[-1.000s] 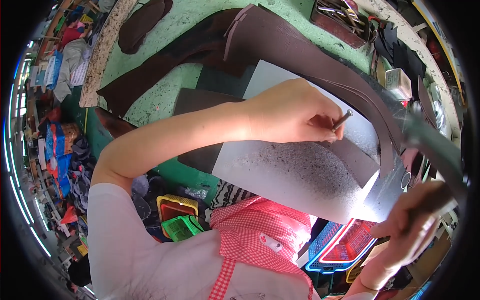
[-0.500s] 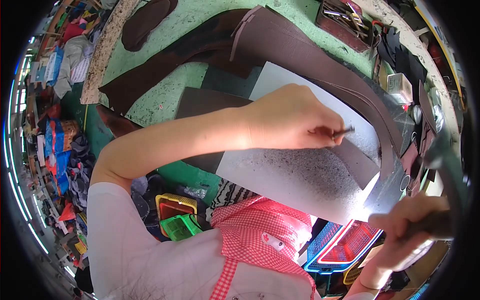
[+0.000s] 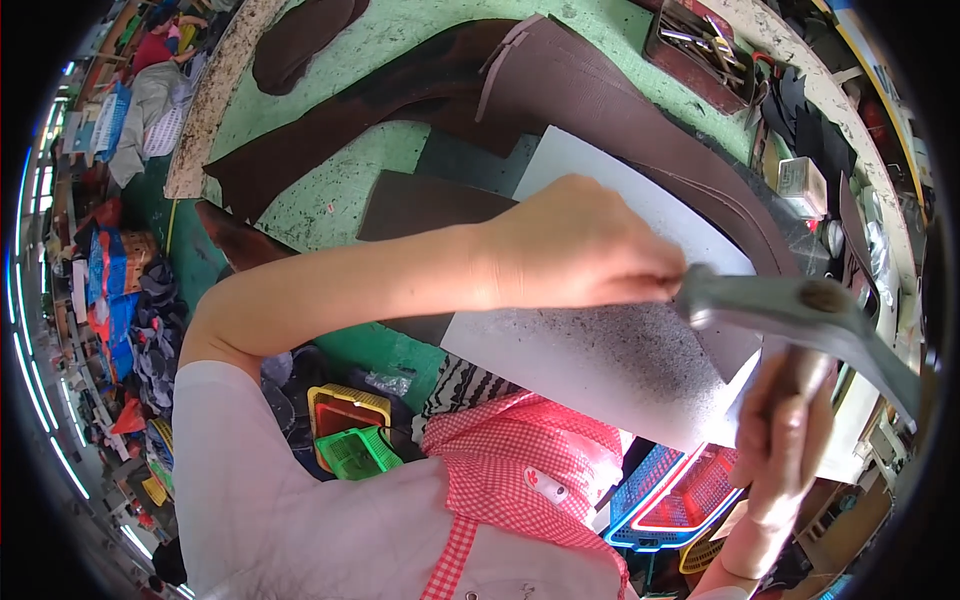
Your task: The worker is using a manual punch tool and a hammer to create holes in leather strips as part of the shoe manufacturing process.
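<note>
My left hand (image 3: 590, 245) is closed in a fist over a white board (image 3: 550, 355). It grips a slim metal punch, whose top end is now hidden behind the hammer's face. A narrow brown leather strip (image 3: 732, 345) lies on the board under that fist. With my right hand (image 3: 785, 430) I hold a hammer (image 3: 770, 298) by its handle; its metal head is level with the top of my left fist. Whether the hammer touches the punch I cannot tell. Dark specks cover the board's near part.
Long brown leather pieces (image 3: 610, 110) curve along the board's far side. Another flat brown piece (image 3: 425, 205) lies left of it. A tool box (image 3: 690, 60) and a small clear box (image 3: 802, 187) stand far right. Below the table edge are plastic baskets (image 3: 640, 500).
My right hand has swung the hammer left and inward, from the right rim to the top of my left fist. My left hand has stayed nearly in place.
</note>
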{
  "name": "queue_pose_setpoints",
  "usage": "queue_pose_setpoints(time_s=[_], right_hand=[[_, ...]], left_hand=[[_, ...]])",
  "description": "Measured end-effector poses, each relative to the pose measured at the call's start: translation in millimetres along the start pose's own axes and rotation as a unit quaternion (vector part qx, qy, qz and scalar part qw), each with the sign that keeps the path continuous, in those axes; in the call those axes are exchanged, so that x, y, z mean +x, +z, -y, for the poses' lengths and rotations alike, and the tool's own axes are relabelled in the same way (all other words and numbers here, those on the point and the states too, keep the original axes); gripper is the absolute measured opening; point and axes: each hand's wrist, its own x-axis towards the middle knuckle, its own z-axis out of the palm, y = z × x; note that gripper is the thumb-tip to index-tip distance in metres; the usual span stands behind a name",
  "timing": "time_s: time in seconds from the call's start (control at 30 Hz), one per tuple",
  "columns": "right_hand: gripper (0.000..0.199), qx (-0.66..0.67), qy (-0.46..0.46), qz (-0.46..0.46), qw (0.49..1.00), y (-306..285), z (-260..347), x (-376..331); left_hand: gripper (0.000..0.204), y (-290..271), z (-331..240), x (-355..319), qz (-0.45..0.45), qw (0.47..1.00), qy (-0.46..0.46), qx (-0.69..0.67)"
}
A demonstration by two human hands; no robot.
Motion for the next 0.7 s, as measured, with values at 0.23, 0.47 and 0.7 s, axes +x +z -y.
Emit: queue_pose_setpoints(time_s=[0.23,0.47,0.7], right_hand=[[0.022,0.231,-0.139,0.173,0.947,-13.4,3.7,9.5],[0.027,0.086,0.0,0.082,0.993,-20.9,10.0,0.7],[0.033,-0.048,-0.069,-0.017,0.996,16.8,9.5,7.2]], left_hand=[[0.016,3.5,3.5,-4.9,-0.041,0.988,-0.015,-0.148],[0.011,-1.2,6.2,-6.0,-0.036,0.971,-0.068,-0.227],[0.01,-3.8,0.9,-14.8,-0.008,0.999,0.008,0.034]])
